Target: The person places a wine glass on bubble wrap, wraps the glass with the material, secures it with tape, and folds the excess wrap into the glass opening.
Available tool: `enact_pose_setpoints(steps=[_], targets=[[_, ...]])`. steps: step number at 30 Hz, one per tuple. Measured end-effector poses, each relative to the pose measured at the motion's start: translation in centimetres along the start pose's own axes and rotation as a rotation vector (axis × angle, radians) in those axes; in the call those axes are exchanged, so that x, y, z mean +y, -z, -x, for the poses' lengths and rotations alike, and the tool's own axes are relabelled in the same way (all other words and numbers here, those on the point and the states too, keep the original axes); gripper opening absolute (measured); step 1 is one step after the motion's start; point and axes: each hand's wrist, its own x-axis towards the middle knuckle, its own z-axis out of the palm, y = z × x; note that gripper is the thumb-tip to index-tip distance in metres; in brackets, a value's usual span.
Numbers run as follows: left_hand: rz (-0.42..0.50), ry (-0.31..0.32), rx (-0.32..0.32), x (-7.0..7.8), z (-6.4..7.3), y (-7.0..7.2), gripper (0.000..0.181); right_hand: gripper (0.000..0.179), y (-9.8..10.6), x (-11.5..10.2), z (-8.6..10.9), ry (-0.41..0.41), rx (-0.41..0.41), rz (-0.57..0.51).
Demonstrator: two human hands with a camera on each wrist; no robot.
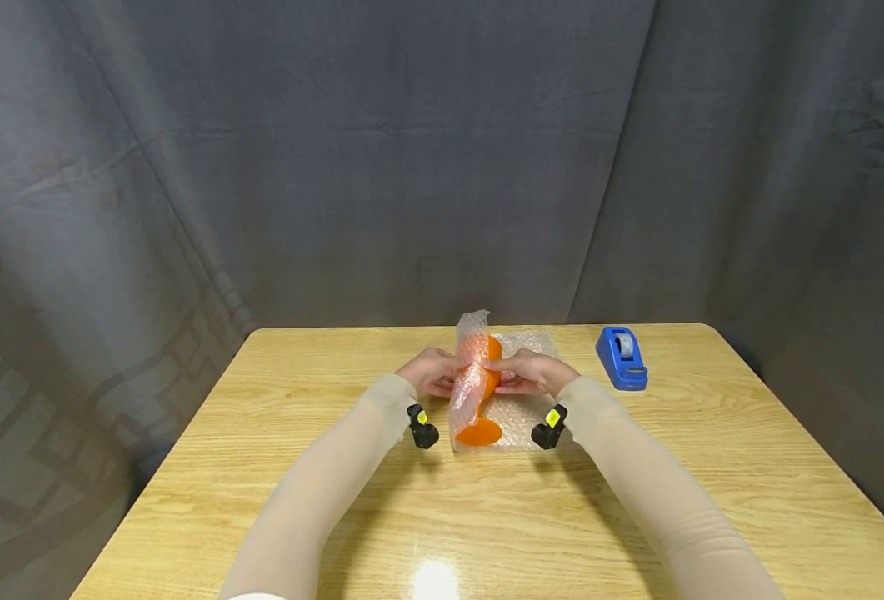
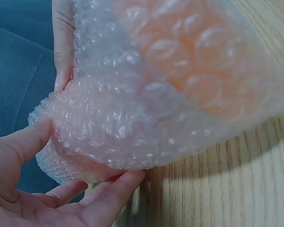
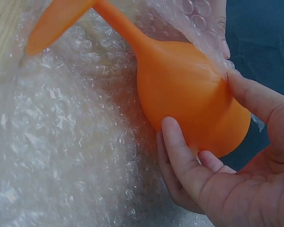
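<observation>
An orange wine glass (image 3: 189,94) lies on a sheet of bubble wrap (image 3: 61,137), its round foot (image 1: 479,432) toward the near side of the table. One side of the sheet is folded up over the bowl from the left. My left hand (image 1: 434,371) pinches that folded bubble wrap (image 2: 118,109) against the bowl, thumb on top and fingers underneath. My right hand (image 1: 531,372) grips the bowl from the right, its thumb at the wrap's edge and its fingers along the bowl's side.
A blue tape dispenser (image 1: 621,358) with a roll of clear tape stands at the back right of the wooden table (image 1: 322,367). Grey curtains (image 1: 412,167) hang behind the table and at both sides.
</observation>
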Motion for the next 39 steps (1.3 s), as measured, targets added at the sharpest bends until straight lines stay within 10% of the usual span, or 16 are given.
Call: enact_pose_setpoints(steps=[39], targets=[[-0.227,-0.147,0.138,0.6,0.6,-0.8,0.031,0.016,0.5,1.2,-0.2,0.014,-0.153,-0.215]])
